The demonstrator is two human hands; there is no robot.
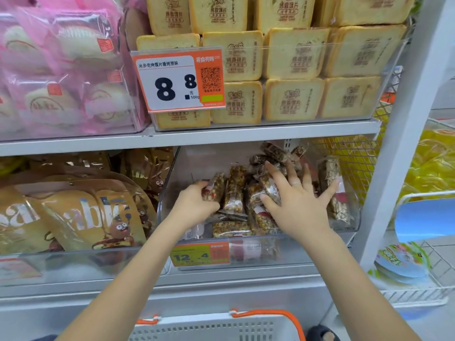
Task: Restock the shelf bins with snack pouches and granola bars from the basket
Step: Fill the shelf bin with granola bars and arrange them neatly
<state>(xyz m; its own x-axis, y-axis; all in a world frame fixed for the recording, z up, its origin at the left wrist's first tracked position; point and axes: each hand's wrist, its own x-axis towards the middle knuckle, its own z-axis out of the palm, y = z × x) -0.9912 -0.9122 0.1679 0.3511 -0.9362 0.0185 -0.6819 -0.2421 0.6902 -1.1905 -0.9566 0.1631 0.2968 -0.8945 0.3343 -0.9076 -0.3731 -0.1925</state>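
Down in the clear bin (pixel 354 225), my left hand (pixel 194 205) grips one bar (pixel 213 189); my right hand (pixel 299 205) lies spread over the bars (pixel 236 190). They look light, stiff, slick in wrappers: best pinched mid-length. Bin walls hem the sides; the shelf (pixel 187 137) overhead is close.
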